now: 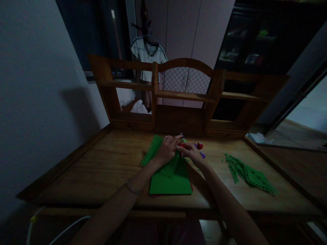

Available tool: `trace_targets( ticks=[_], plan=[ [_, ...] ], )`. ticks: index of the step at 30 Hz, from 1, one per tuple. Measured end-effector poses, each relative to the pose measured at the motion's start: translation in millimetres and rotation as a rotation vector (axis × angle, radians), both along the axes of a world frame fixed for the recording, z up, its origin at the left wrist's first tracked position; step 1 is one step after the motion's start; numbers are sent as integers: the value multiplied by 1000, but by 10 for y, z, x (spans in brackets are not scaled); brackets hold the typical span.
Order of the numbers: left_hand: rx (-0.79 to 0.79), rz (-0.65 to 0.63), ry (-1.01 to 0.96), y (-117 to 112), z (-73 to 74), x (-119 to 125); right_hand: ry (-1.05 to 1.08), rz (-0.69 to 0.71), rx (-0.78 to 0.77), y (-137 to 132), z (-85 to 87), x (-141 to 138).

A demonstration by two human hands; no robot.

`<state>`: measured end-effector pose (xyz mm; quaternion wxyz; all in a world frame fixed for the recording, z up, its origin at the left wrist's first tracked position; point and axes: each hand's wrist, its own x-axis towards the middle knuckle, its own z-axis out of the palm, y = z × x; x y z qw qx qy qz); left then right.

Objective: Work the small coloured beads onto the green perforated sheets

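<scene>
Both my hands meet at the middle of a wooden desk [102, 170], over green sheets. My left hand [167, 149] is curled, its fingers pressing on a green sheet with a punched edge [153, 151]. My right hand [191, 152] is closed round a small red thing [182, 145] that I cannot make out in the dim light. Small round punches in red [199, 145], purple [202, 155] and green [183, 140] sit beside the right hand. A stack of green sheets [171, 182] lies below the hands.
A heap of green strips and cut pieces [249, 174] lies to the right. A wooden shelf unit [184, 98] stands along the back of the desk. A wall [33, 102] closes the left side. A white cable [61, 229] hangs at the front left.
</scene>
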<state>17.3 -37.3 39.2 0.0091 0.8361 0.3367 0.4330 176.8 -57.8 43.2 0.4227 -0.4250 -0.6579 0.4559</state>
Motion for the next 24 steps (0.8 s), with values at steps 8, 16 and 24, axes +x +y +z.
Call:
trace_targets(
  ticks=[8, 16, 24],
  plan=[
    [-54, -34, -59, -42, 10, 22, 13, -54, 91, 16, -17, -31],
    [-55, -13, -69, -41, -5, 29, 12, -64, 93, 41, -57, -31],
    [-46, 7, -44, -18, -11, 14, -8, -78, 12, 38, -67, -33]
  ],
)
